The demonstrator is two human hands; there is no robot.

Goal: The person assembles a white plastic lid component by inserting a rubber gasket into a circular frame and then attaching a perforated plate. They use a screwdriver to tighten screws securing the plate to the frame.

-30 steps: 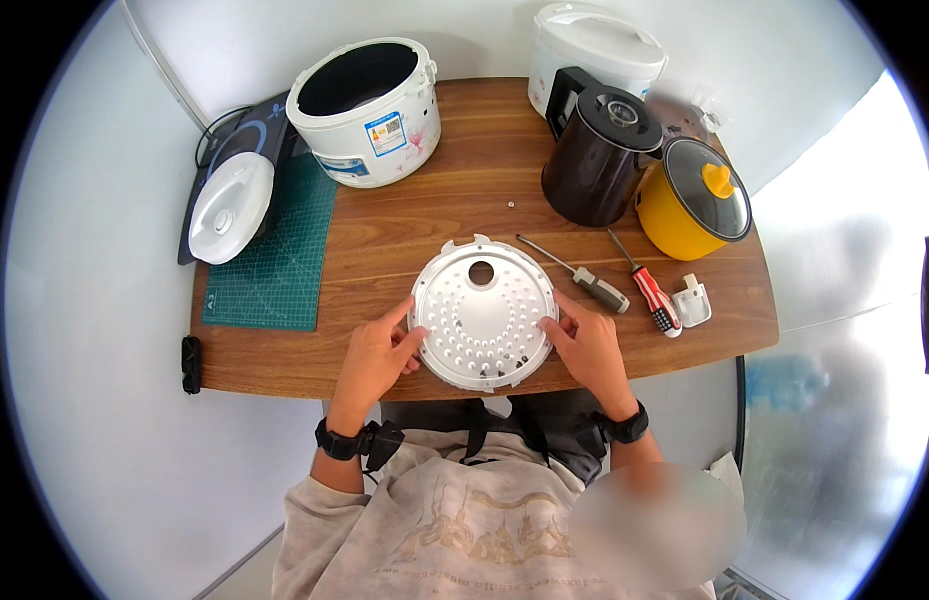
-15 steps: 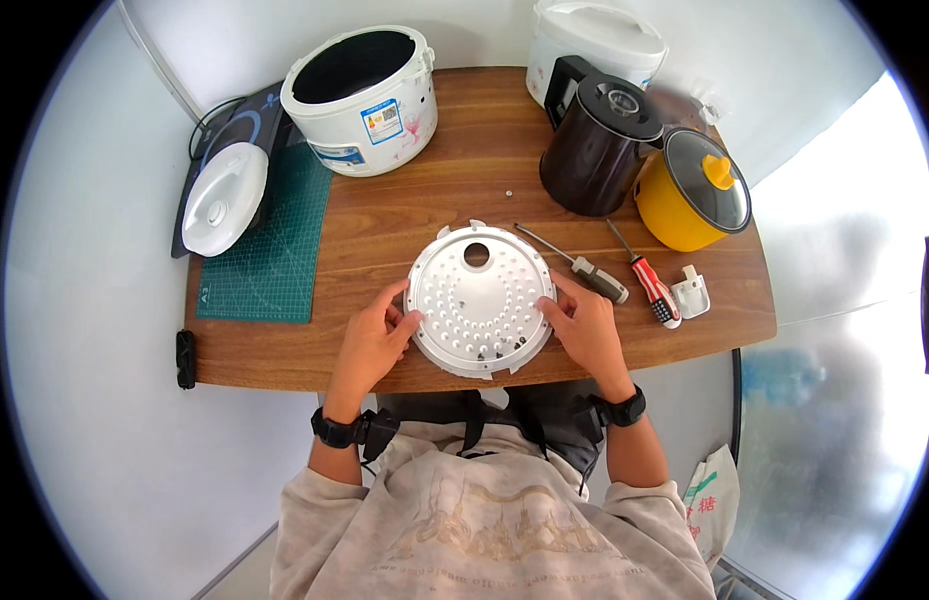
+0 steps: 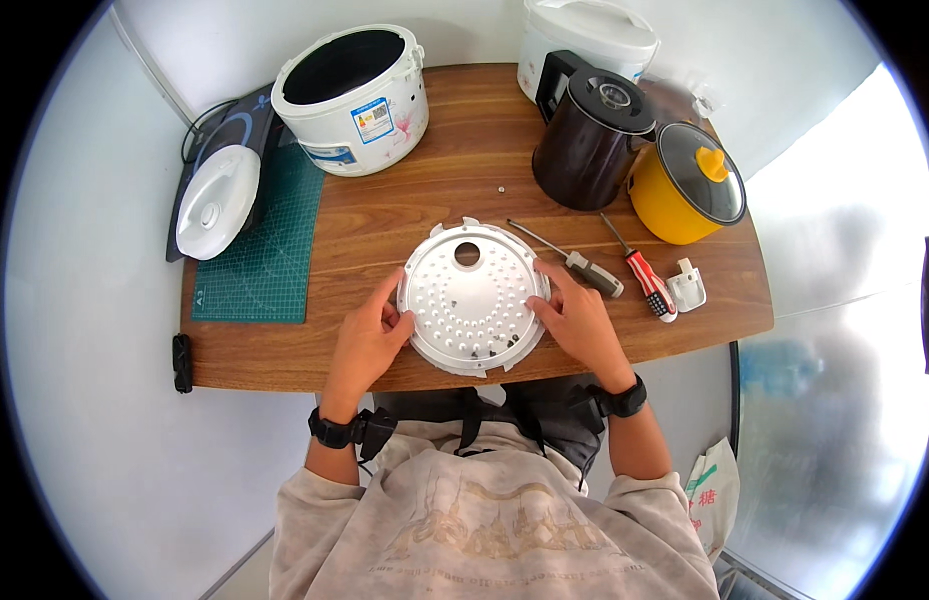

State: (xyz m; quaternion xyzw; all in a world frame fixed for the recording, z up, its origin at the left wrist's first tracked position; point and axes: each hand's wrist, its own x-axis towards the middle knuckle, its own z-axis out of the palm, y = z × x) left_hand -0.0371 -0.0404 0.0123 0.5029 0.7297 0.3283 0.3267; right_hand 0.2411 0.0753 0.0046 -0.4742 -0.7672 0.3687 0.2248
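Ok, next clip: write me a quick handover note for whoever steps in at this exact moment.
Left hand and right hand each grip an edge of the round perforated metal plate, flat on the wooden table.
The open white rice cooker sits at the back left, its white lid on the green mat.
Two screwdrivers lie unused right of the plate.
Done: plate is out.
Left: unclear.

From my feed the scene is bright and evenly lit — daylight pours in from the right, where the floor washes out to a pale, smeared glare. Shadows under the kettle [image 3: 592, 135] and pot [image 3: 685, 185] are soft and short. The table [image 3: 425, 215] centre is sharp; its edges bow toward the rim — fisheye bending — and black corners frame the circle.
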